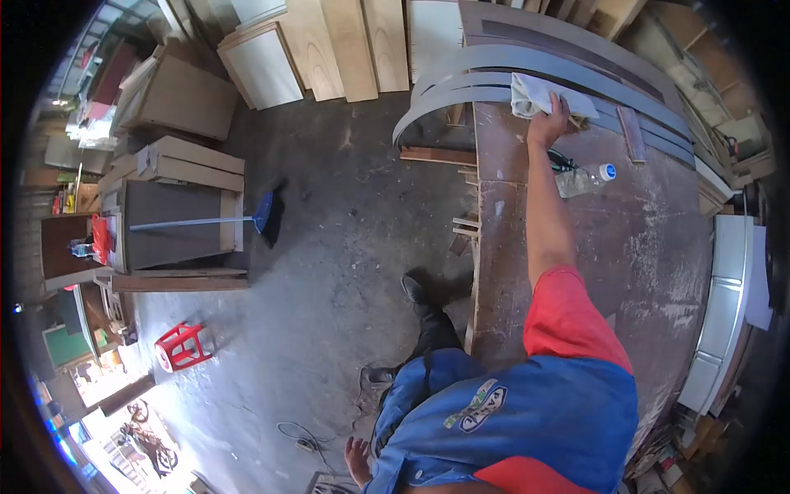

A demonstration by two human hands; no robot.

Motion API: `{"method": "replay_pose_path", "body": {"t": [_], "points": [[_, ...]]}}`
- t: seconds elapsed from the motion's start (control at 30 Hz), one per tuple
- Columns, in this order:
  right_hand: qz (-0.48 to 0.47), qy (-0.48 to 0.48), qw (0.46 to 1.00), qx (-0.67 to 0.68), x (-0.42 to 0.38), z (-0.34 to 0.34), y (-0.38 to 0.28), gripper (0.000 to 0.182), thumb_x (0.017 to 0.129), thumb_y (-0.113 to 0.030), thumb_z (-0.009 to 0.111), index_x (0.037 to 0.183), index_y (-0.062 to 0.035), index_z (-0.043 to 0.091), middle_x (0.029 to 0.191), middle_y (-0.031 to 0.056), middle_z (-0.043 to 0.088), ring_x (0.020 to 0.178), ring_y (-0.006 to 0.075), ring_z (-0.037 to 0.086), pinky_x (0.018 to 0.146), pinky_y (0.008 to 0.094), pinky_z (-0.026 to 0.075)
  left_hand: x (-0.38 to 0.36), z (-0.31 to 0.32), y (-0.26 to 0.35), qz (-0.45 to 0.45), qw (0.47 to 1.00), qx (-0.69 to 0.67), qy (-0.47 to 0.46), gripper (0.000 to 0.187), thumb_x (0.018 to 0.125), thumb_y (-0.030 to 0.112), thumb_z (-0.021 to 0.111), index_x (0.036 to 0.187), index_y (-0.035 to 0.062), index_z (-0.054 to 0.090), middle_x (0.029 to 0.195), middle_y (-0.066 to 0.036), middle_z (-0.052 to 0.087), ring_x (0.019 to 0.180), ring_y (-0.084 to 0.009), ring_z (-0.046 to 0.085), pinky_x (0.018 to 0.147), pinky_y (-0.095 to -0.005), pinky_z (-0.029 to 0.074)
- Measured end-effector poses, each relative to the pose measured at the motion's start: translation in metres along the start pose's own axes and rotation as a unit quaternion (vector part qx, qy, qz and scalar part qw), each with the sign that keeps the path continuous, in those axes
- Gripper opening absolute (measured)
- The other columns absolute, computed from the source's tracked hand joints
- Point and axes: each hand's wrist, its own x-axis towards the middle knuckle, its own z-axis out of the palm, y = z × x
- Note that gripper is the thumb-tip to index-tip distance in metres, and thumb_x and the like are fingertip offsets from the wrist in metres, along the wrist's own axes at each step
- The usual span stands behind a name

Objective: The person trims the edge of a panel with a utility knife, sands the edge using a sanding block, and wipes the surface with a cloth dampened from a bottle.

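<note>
Right hand (549, 123) pressing a white cloth (539, 95) on the far curved grey panels (494, 70), worn brown workbench (625, 247), plastic bottle (583, 179) nearby, left hand (357, 459) hanging loose, grey concrete floor (346, 247), red stool (183, 346) left.

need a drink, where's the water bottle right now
In the head view the water bottle lies on its side on the brown workbench, right of the person's outstretched right hand, which rests on a white cloth.

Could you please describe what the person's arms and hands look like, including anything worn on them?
Both hands are bare, without gloves. The right hand ends a bare forearm below a short red sleeve on a blue shirt. Only the left hand shows low down; its arm is hidden.
</note>
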Motion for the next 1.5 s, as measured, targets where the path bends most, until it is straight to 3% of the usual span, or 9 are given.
{"method": "replay_pose_path", "body": {"t": [0.27,0.43,0.63,0.77,0.87,1.1,1.23,1.33,1.5], "points": [[-0.096,0.005,0.981,0.166,-0.039,-0.104,-0.122,0.047,0.076,0.014,0.052,0.119,-0.0016,0.065,0.128,0.0196,0.06,0.123,0.0356,0.054,0.105,0.042,0.042,0.071,0.038,0.132,0.232,0.953,0.188,0.057,0.053,0.091,0.009,0.065,0.14,0.0001,0.048,0.122,-0.016,0.063,0.111,-0.0226,0.062,0.095,-0.036,0.05],[-0.165,-0.119,0.941,0.27,-0.119,-0.171,-0.24,0.042,0.08,0.011,0.054,0.115,-0.0048,0.069,0.127,0.0179,0.062,0.119,0.0352,0.058,0.103,0.0435,0.044,-0.04,0.156,0.319,0.447,0.893,0.041,-0.025,0.055,0.093,0.009,0.061,0.143,-0.0039,0.042,0.138,-0.02,0.055,0.131,-0.0269,0.051,0.107,-0.0372,0.04],[-0.354,-0.398,0.679,0.505,-0.237,-0.238,-0.345,0.031,0.081,-0.006,0.065,0.111,-0.0108,0.071,0.134,0.014,0.059,0.117,0.0357,0.059,0.1,0.0471,0.048,-0.142,0.209,0.419,0.45,0.818,-0.081,-0.348,0.065,0.091,0.031,0.062,0.142,-0.0041,0.043,0.133,-0.021,0.057,0.12,-0.0299,0.058,0.104,-0.0396,0.044],[-0.567,-0.511,0.494,0.417,-0.258,-0.298,-0.424,0.043,0.075,0.001,0.066,0.116,-0.012,0.069,0.139,0.0128,0.055,0.123,0.0369,0.055,0.102,0.0486,0.046,-0.121,0.175,0.377,0.409,0.863,-0.203,-0.217,0.061,0.091,0.038,0.06,0.137,-0.0009,0.048,0.126,-0.017,0.061,0.113,-0.0268,0.06,0.099,-0.0412,0.047],[-0.417,-0.579,0.39,0.582,-0.292,-0.325,-0.45,0.049,0.071,0.006,0.065,0.117,-0.011,0.067,0.138,0.0129,0.056,0.125,0.0361,0.053,0.105,0.0502,0.043,-0.09,0.129,0.333,0.322,0.815,-0.425,-0.228,0.056,0.093,0.038,0.055,0.133,-0.0001,0.05,0.121,-0.016,0.062,0.109,-0.0281,0.062,0.097,-0.0435,0.049],[-0.217,-0.712,0.443,0.499,-0.41,-0.376,-0.533,0.031,0.086,-0.001,0.064,0.116,-0.0024,0.062,0.108,0.0156,0.062,0.088,0.0297,0.066,0.077,0.034,0.052,-0.074,0.031,0.249,0.4,0.755,-0.489,-0.173,0.056,0.092,0.031,0.058,0.138,0.0016,0.045,0.118,-0.014,0.062,0.106,-0.0253,0.063,0.094,-0.039,0.052],[-0.359,-0.666,0.451,0.473,-0.511,-0.417,-0.572,0.037,0.083,-0.006,0.068,0.119,-0.0011,0.059,0.1,0.0139,0.061,0.087,0.0315,0.063,0.072,0.0375,0.053,-0.074,-0.03,0.204,0.456,0.735,-0.5,-0.048,0.079,0.095,0.026,0.055,0.156,0.0044,0.01,0.154,-0.015,0.028,0.14,-0.0232,0.033,0.113,-0.0359,0.031],[-0.501,-0.568,0.421,0.498,-0.587,-0.456,-0.598,0.042,0.077,-0.001,0.07,0.118,-0.0033,0.062,0.099,0.0114,0.062,0.084,0.0292,0.063,0.07,0.0384,0.054,-0.054,-0.093,0.147,0.576,0.687,-0.444,0.01,0.079,0.095,0.027,0.056,0.156,0.0045,0.011,0.153,-0.014,0.029,0.139,-0.0226,0.034,0.112,-0.0352,0.032],[-0.58,-0.581,0.272,0.502,-0.675,-0.538,-0.633,0.042,0.077,-0.009,0.069,0.118,-0.0058,0.062,0.102,0.0096,0.062,0.089,0.029,0.062,0.071,0.0402,0.054,-0.066,-0.17,0.075,0.45,0.695,-0.544,0.137,0.057,0.093,0.031,0.061,0.138,0.0003,0.042,0.125,-0.011,0.056,0.115,-0.0202,0.057,0.1,-0.035,0.045]]}}
